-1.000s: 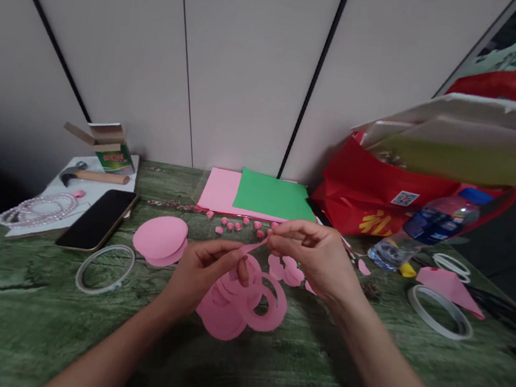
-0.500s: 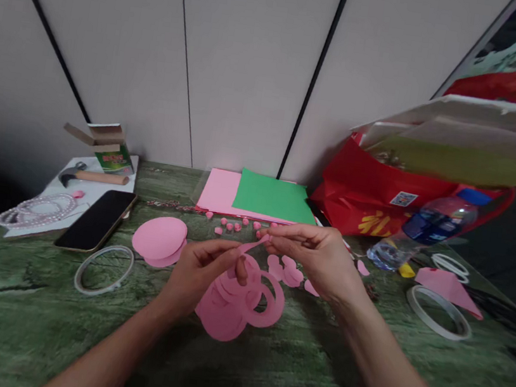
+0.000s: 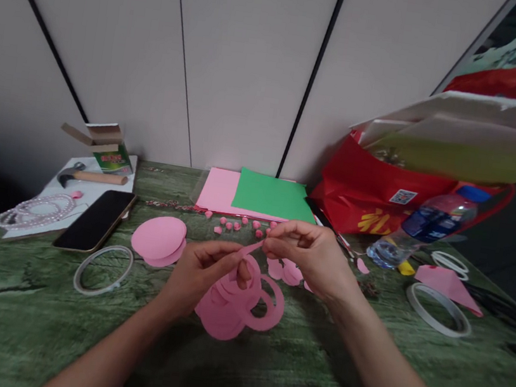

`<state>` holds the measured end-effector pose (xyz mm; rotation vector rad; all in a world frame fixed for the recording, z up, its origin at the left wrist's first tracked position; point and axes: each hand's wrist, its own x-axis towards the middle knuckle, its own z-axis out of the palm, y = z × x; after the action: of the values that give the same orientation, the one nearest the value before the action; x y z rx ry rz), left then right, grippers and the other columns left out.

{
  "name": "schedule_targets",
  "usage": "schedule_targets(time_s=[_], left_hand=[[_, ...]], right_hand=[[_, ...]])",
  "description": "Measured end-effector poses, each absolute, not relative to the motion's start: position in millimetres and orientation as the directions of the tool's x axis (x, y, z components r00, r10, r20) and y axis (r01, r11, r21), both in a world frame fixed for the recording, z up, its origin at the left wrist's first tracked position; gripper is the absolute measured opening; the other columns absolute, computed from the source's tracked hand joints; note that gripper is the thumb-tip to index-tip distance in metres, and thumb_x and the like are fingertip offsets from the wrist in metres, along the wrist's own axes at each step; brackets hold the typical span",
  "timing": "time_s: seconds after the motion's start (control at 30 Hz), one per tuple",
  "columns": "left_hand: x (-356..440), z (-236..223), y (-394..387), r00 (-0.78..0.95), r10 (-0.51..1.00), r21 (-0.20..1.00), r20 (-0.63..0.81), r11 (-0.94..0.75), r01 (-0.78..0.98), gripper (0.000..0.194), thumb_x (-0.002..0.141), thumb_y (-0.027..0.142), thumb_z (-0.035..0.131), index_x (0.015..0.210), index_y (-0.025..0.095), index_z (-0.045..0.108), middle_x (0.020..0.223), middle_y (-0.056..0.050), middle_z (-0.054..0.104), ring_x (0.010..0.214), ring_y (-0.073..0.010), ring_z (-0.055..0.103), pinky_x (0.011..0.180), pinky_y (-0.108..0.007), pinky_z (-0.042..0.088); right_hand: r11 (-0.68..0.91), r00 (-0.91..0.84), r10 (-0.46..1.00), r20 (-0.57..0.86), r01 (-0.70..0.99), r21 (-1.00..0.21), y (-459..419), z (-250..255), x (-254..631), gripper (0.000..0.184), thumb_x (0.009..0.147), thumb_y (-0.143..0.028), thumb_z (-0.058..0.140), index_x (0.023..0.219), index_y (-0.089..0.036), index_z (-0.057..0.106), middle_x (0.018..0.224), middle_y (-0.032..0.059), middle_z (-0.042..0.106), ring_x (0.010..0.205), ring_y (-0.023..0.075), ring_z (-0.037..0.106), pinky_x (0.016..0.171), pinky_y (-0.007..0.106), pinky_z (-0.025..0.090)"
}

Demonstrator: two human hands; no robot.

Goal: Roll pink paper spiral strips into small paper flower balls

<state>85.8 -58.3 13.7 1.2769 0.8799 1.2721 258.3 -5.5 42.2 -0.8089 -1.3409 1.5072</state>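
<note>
Your one view looks out from your head, forward and down over the counter (image 3: 14,319), your left hand (image 3: 192,269) and right hand (image 3: 311,255) close in front, the wall (image 3: 248,57) beyond.

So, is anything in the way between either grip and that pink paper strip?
Nothing visible: the left-hand grip and right-hand grip both pinch the pink paper strip, and the stretch between them shows uncovered.

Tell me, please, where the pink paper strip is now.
In the head view, below centre, the pink strip spans from the left hand to the right hand.
</note>
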Motion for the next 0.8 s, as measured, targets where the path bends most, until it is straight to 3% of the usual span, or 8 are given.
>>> schedule_targets(time_s=[0.17,0.33,0.43,0.63,0.7,0.8], left_hand=[[85.0,12.3,-58.0,0.142,0.977,0.972,0.157,-0.128,-0.195,0.013,0.081,0.019,0.056,0.085,0.016,0.067,0.065,-0.001,0.066,0.057,-0.0097,0.059,0.058,-0.024,0.048],[84.5,13.5,-56.4,0.091,0.987,0.972,0.136,-0.115,-0.205,0.010,0.080,0.020,0.057,0.081,0.015,0.066,0.063,-0.001,0.066,0.057,-0.0098,0.059,0.058,-0.023,0.047],[84.4,14.2,-56.0,0.094,0.990,0.977,0.106,-0.086,-0.194,0.010,0.080,0.021,0.057,0.082,0.014,0.065,0.067,-0.001,0.066,0.053,-0.0089,0.057,0.055,-0.022,0.046],[84.5,16.8,-57.8,0.190,0.980,0.992,0.055,-0.032,-0.123,0.028,0.081,0.025,0.055,0.108,0.019,0.060,0.094,-0.006,0.067,0.052,-0.0077,0.054,0.051,-0.022,0.043],[84.5,17.3,-58.2,0.243,0.969,0.995,0.044,-0.021,-0.096,0.028,0.083,0.026,0.052,0.109,0.019,0.059,0.089,-0.006,0.067,0.051,-0.0078,0.053,0.051,-0.023,0.043],[84.3,15.9,-58.2,0.290,0.957,0.997,0.023,0.001,-0.084,0.025,0.084,0.027,0.050,0.103,0.016,0.062,0.063,0.000,0.062,0.051,-0.0093,0.050,0.052,-0.023,0.041]], right_hand=[[0.074,-0.325,0.937,0.130,-0.178,-0.981,-4.8,41.8,259.6,0.013,0.057,-0.015,0.076,0.067,-0.020,0.071,0.066,0.0005,0.070,0.056,0.0112,0.064,0.058,0.024,0.055],[0.089,-0.374,0.917,0.137,-0.142,-0.986,-7.1,47.0,260.4,0.012,0.064,-0.017,0.072,0.075,-0.022,0.072,0.083,0.0028,0.072,0.070,0.0132,0.067,0.068,0.026,0.055],[0.071,-0.358,0.926,0.123,-0.157,-0.985,-8.5,47.3,259.1,0.012,0.062,-0.016,0.073,0.073,-0.022,0.072,0.077,0.0012,0.072,0.065,0.0129,0.067,0.066,0.026,0.055],[0.057,-0.392,0.912,0.119,-0.166,-0.985,-7.6,42.3,257.2,0.012,0.063,-0.018,0.072,0.075,-0.021,0.072,0.074,0.0020,0.072,0.065,0.0142,0.067,0.066,0.028,0.055],[0.062,-0.398,0.909,0.121,-0.158,-0.985,-7.0,41.3,257.1,0.013,0.063,-0.018,0.072,0.076,-0.021,0.072,0.075,0.0025,0.072,0.065,0.0138,0.067,0.067,0.028,0.054],[0.069,-0.387,0.913,0.126,-0.158,-0.985,-6.6,40.4,256.8,0.012,0.062,-0.019,0.073,0.074,-0.021,0.072,0.076,0.0022,0.071,0.065,0.0130,0.066,0.065,0.027,0.054]])
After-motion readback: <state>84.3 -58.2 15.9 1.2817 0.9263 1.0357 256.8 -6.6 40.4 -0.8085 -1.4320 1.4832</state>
